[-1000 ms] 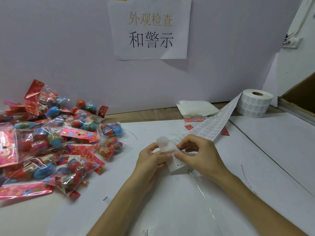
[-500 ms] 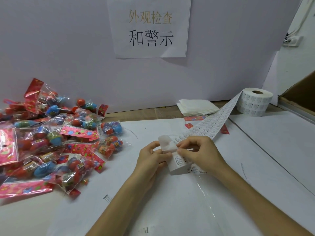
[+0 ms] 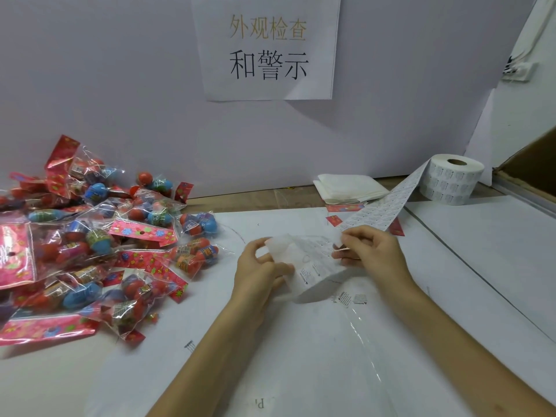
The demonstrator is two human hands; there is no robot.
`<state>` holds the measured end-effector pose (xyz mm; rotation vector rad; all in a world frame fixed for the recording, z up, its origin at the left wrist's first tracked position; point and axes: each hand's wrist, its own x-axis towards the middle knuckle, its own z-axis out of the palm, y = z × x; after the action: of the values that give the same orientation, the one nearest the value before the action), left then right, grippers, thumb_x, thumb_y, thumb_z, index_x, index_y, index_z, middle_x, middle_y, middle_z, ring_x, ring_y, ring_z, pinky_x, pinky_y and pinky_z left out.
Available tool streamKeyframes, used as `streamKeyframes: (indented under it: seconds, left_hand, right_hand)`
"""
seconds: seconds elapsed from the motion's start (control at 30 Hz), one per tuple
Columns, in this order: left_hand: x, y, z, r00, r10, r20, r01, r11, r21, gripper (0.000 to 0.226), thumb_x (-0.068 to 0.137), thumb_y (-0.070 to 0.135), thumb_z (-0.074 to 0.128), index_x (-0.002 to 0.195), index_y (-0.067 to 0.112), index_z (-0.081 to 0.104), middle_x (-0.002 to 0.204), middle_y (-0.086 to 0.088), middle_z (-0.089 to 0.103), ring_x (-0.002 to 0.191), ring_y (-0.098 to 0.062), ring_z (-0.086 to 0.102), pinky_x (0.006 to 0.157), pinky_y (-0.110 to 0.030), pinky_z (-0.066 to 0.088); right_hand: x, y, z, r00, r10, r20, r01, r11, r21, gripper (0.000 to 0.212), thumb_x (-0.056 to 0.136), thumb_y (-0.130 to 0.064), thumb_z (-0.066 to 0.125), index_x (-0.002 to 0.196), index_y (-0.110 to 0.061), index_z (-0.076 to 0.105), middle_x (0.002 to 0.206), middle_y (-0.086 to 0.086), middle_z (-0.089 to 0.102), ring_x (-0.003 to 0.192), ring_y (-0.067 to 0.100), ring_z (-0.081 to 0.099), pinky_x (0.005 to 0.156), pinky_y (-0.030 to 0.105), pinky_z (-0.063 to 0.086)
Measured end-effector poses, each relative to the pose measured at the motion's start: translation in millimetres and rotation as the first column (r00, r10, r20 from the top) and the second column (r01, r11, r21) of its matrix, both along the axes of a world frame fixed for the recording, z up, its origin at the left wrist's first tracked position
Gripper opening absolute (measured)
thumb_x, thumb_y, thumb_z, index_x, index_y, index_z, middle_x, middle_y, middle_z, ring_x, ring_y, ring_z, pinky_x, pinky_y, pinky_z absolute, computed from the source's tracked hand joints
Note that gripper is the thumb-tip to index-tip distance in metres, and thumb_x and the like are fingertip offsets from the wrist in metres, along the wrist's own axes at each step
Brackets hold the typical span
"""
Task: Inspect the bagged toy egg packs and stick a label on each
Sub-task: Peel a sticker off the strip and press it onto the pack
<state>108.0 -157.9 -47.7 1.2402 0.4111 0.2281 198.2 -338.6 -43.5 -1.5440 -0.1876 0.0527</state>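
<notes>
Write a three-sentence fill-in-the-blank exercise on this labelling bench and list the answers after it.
The heap of clear-bagged red and blue toy egg packs lies to the ____ of the left hand.
The white label roll stands at the far ____ of the white paper-covered table.
Its white printed label strip is held by ____ the left and the right hand.
Missing words: left; right; both.

1. A factory inspection and labelling station was indicated.
2. A printed sign (image 3: 267,49) reading "外观检查和警示" was taped to the white partition (image 3: 120,85) behind the worktop (image 3: 481,266).
3. Bagged toy egg packs (image 3: 90,242) were heaped at the worktop's left edge.
4. A label roll (image 3: 451,182) was stood near its far right corner, beside a cardboard box (image 3: 529,164).
</notes>
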Motion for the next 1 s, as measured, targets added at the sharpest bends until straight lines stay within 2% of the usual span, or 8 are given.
streamKeyframes:
  seconds: [0.1, 0.17, 0.23, 0.3, 0.5, 0.77, 0.87, 1.0]
  left_hand:
    - [-5.0, -1.3, 6.1, 0.951, 0.153, 0.269, -0.257, 0.875, 0.411, 0.046, 0.086, 0.008, 0.072, 0.127, 0.025, 0.059, 0.135, 0.006, 0.058, 0.12, -0.013, 0.061, 0.097, -0.031, 0.055]
    - [-7.0, -0.3, 14.4, 0.924, 0.075, 0.376, -0.283, 0.794, 0.537, 0.031, 0.082, 0.027, 0.065, 0.113, 0.027, 0.07, 0.13, 0.013, 0.058, 0.112, 0.0, 0.058, 0.088, -0.015, 0.049]
    - [-9.2, 0.8, 23.3, 0.95, -0.114, 0.291, -0.008, 0.922, 0.387, 0.031, 0.081, 0.03, 0.061, 0.106, 0.022, 0.077, 0.112, 0.007, 0.069, 0.089, -0.007, 0.063, 0.072, -0.021, 0.048]
    - [-10.7, -1.7, 28.0, 0.918, -0.331, 0.217, 0.3, 0.94, 0.165, 0.041, 0.085, 0.034, 0.058, 0.116, 0.014, 0.077, 0.096, -0.002, 0.068, 0.072, -0.016, 0.059, 0.064, -0.027, 0.044]
    - [-10.4, -12.6, 25.8, 0.884, -0.443, 0.151, 0.443, 0.896, 0.037, 0.048, 0.085, 0.04, 0.059, 0.123, 0.015, 0.074, 0.087, 0.0, 0.056, 0.066, -0.015, 0.05, 0.058, -0.027, 0.044]
    - [-11.4, -9.7, 25.2, 0.877, -0.451, 0.164, 0.45, 0.892, 0.042, 0.041, 0.09, 0.036, 0.064, 0.126, 0.019, 0.073, 0.088, 0.0, 0.055, 0.066, -0.015, 0.048, 0.06, -0.028, 0.044]
    - [-10.2, -6.5, 22.7, 0.919, -0.361, 0.16, 0.363, 0.932, 0.012, 0.036, 0.097, 0.034, 0.058, 0.125, 0.019, 0.074, 0.085, -0.001, 0.057, 0.064, -0.014, 0.049, 0.063, -0.029, 0.043]
    - [-9.0, -4.6, 22.9, 0.943, -0.297, 0.146, 0.302, 0.953, -0.008, 0.034, 0.103, 0.03, 0.05, 0.121, 0.015, 0.074, 0.083, -0.001, 0.058, 0.062, -0.014, 0.048, 0.061, -0.028, 0.041]
  right_hand:
    - [-0.5, -5.2, 3.9, 0.988, -0.091, 0.124, 0.092, 0.996, 0.0, 0.009, 0.092, -0.01, 0.072, 0.088, -0.017, 0.075, 0.082, 0.009, 0.077, 0.07, 0.025, 0.077, 0.061, 0.025, 0.06]
    - [-5.9, -5.2, 6.5, 0.949, -0.113, 0.295, 0.135, 0.989, -0.056, 0.008, 0.089, -0.019, 0.077, 0.083, -0.025, 0.076, 0.078, -0.001, 0.077, 0.068, 0.02, 0.076, 0.061, 0.025, 0.06]
    - [-12.7, -2.0, 7.3, 0.887, -0.11, 0.448, 0.174, 0.979, -0.105, 0.006, 0.088, -0.024, 0.079, 0.084, -0.026, 0.076, 0.077, -0.008, 0.076, 0.066, 0.013, 0.075, 0.061, 0.022, 0.058]
    - [-17.5, 1.3, 6.2, 0.823, -0.101, 0.559, 0.215, 0.966, -0.142, 0.005, 0.089, -0.018, 0.077, 0.089, -0.023, 0.077, 0.078, -0.012, 0.075, 0.065, 0.009, 0.074, 0.059, 0.018, 0.055]
    - [-22.1, 0.9, 5.5, 0.694, -0.052, 0.719, 0.295, 0.93, -0.218, 0.013, 0.089, -0.005, 0.076, 0.1, -0.01, 0.079, 0.087, -0.004, 0.076, 0.068, 0.003, 0.072, 0.065, 0.011, 0.053]
    - [-22.8, 3.2, 4.3, 0.693, 0.134, 0.708, 0.155, 0.932, -0.327, 0.023, 0.086, -0.006, 0.079, 0.105, -0.02, 0.077, 0.1, -0.012, 0.072, 0.076, 0.008, 0.072, 0.07, 0.019, 0.058]
    - [-20.3, 1.8, 7.2, 0.791, 0.25, 0.559, -0.032, 0.928, -0.37, 0.031, 0.084, -0.011, 0.081, 0.111, -0.026, 0.076, 0.118, -0.015, 0.069, 0.09, 0.011, 0.072, 0.075, 0.018, 0.056]
    - [-14.7, 1.2, 10.1, 0.934, 0.168, 0.315, -0.127, 0.981, -0.148, 0.019, 0.09, -0.009, 0.075, 0.1, -0.024, 0.077, 0.1, -0.008, 0.076, 0.083, 0.012, 0.072, 0.073, 0.022, 0.056]
